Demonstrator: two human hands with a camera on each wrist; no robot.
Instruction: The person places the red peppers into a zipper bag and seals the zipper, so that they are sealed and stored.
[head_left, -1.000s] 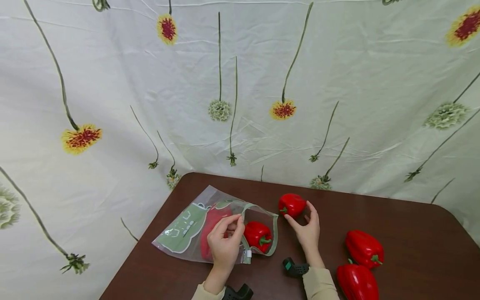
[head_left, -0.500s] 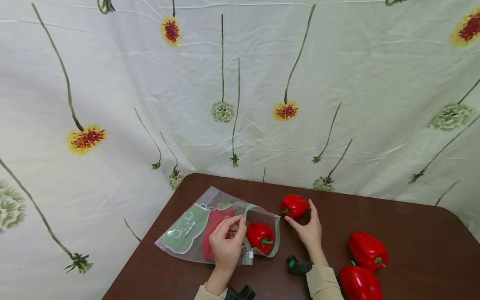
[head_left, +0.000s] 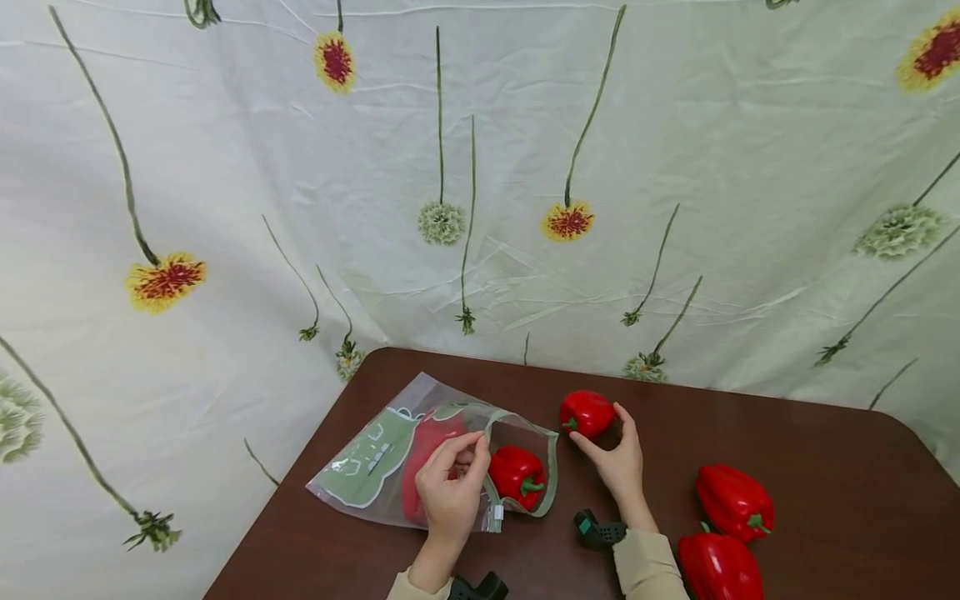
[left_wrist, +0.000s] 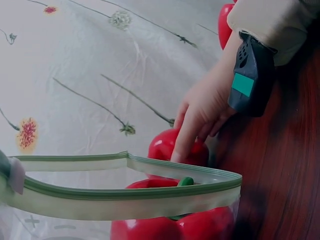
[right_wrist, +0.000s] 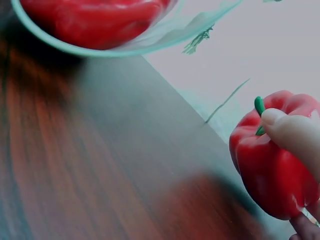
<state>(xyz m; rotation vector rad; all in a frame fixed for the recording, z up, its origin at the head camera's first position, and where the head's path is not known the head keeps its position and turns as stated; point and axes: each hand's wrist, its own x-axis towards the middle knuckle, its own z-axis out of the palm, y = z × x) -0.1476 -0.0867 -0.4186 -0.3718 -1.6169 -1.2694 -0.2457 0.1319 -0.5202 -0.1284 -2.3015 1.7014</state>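
Note:
A clear zip bag (head_left: 390,454) with a green cartoon print and green-edged mouth lies on the table, its mouth gaping to the right. My left hand (head_left: 452,483) pinches the upper edge of that mouth between thumb and fingers. Inside, a red bell pepper (head_left: 517,475) with a green stem sits by the opening; another red shape (head_left: 415,475) shows deeper in, partly behind the hand. Right of the bag, my right hand (head_left: 621,462) grips a second red bell pepper (right_wrist: 272,165), thumb by its stem and fingers on the far side, partly out of view.
Two more red bell peppers, one behind (head_left: 735,502) and one in front (head_left: 720,568), lie on the dark brown table (head_left: 840,500) right of my right forearm. A white cloth (head_left: 360,167) with flower prints hangs behind the table.

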